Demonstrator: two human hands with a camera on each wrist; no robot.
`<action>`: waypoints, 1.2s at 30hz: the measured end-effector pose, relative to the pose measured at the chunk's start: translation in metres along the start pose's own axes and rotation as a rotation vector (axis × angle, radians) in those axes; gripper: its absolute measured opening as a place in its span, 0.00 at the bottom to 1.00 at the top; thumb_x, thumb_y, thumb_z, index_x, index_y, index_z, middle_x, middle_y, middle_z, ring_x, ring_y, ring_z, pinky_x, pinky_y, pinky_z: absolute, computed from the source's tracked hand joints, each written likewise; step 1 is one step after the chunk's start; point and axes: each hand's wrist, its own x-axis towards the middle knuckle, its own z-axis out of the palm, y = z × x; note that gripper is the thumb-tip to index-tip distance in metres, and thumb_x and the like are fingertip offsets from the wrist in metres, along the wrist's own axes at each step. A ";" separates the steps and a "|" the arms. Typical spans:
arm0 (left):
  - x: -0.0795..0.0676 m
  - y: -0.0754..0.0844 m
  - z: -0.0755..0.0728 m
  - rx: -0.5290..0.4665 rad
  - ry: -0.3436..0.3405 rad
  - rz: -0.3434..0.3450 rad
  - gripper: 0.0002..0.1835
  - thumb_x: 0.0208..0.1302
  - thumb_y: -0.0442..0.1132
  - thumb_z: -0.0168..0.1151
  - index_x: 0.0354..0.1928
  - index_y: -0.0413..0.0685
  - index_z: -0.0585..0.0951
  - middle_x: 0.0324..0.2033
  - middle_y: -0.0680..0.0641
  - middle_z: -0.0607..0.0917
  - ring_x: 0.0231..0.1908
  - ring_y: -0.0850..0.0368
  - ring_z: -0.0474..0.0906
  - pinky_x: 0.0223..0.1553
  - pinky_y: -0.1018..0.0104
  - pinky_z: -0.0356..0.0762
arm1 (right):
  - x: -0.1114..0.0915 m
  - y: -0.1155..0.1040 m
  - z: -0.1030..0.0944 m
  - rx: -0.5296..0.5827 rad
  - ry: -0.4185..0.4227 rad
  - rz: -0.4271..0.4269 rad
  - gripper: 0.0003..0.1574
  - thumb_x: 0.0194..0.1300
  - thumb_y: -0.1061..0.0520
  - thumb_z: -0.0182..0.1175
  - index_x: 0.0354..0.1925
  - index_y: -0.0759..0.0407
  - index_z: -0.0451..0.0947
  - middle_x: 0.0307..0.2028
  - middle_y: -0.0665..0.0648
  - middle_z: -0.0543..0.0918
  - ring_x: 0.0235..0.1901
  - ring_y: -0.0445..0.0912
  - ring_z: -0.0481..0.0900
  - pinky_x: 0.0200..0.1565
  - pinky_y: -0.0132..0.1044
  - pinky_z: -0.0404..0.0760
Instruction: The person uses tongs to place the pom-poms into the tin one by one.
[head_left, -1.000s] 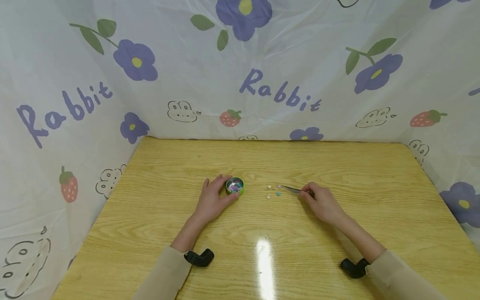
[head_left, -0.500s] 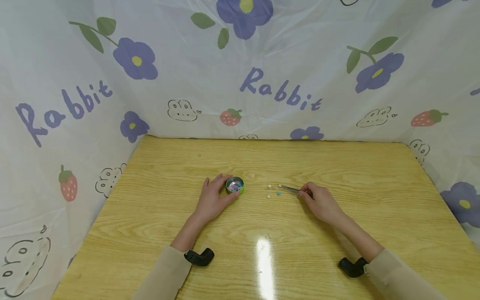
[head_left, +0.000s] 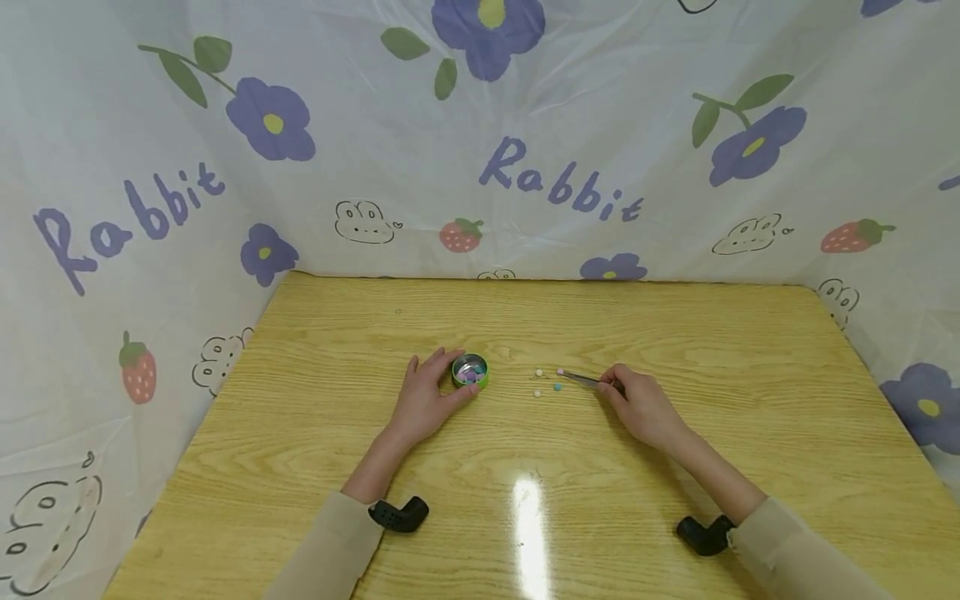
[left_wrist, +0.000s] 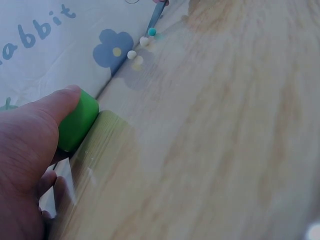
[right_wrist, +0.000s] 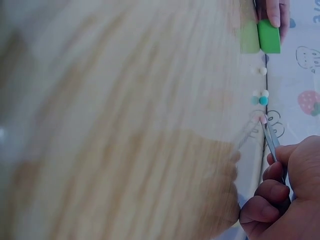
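Observation:
My left hand grips a small round green tin from its left side, thumb in front and fingers behind. Purple, pink and blue pieces lie inside the tin, seen from above in the head view. A pair of metal tweezers is pinched in my right hand, pointing left. At the tweezer tips is a pink bead; whether they clamp it firmly I cannot tell. A turquoise bead and two white beads, one farther back and one nearer, lie between tin and tweezers.
The wooden table carries all of this and reflects a bright light streak near its front. A white printed cloth hangs behind and at both sides. Black camera mounts sit on the left wrist and right wrist.
My right hand and the tweezers have shifted very slightly, with the tips staying at the pink bead. The left hand and tin have kept their place.

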 end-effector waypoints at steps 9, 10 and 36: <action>0.000 0.001 0.000 -0.002 0.004 0.004 0.34 0.66 0.49 0.72 0.70 0.41 0.75 0.65 0.38 0.79 0.73 0.39 0.62 0.76 0.38 0.36 | -0.001 0.000 0.000 0.004 0.005 0.001 0.06 0.77 0.63 0.57 0.45 0.67 0.78 0.24 0.49 0.74 0.21 0.42 0.66 0.25 0.34 0.65; 0.000 0.001 0.000 -0.002 0.006 0.007 0.34 0.66 0.48 0.72 0.70 0.41 0.75 0.65 0.38 0.79 0.73 0.38 0.62 0.76 0.37 0.36 | -0.001 0.000 0.000 0.003 0.007 0.000 0.06 0.77 0.63 0.57 0.45 0.67 0.78 0.23 0.49 0.74 0.21 0.42 0.66 0.25 0.33 0.65; 0.000 0.001 0.000 0.013 0.001 -0.002 0.34 0.66 0.49 0.72 0.70 0.42 0.75 0.65 0.38 0.78 0.74 0.39 0.62 0.76 0.37 0.37 | 0.028 -0.037 0.001 0.005 0.000 -0.032 0.08 0.79 0.60 0.55 0.47 0.65 0.79 0.26 0.51 0.76 0.24 0.44 0.68 0.27 0.37 0.67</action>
